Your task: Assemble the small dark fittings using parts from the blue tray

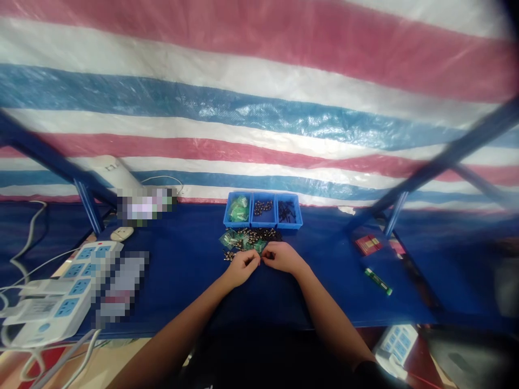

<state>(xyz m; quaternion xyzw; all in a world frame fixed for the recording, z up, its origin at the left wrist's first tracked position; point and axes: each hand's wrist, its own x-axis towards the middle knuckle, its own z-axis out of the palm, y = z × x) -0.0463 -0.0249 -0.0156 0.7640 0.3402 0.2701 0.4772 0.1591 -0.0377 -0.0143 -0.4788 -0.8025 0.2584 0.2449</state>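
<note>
My left hand (242, 267) and my right hand (281, 256) meet at their fingertips over the blue cloth-covered table (194, 270). Both are pinched closed on a tiny part that is too small to name. Just beyond the fingers lies a loose pile of small metal parts and green circuit boards (247, 239). Behind the pile stands a blue three-compartment tray (263, 210): green pieces on the left, brass parts in the middle, dark parts on the right.
A white power strip (60, 294) with cables sits at the left edge. A red box (368, 244) and a green stick-shaped item (378, 281) lie at the right. Blue frame struts (441, 162) cross both sides. A striped tarpaulin hangs behind.
</note>
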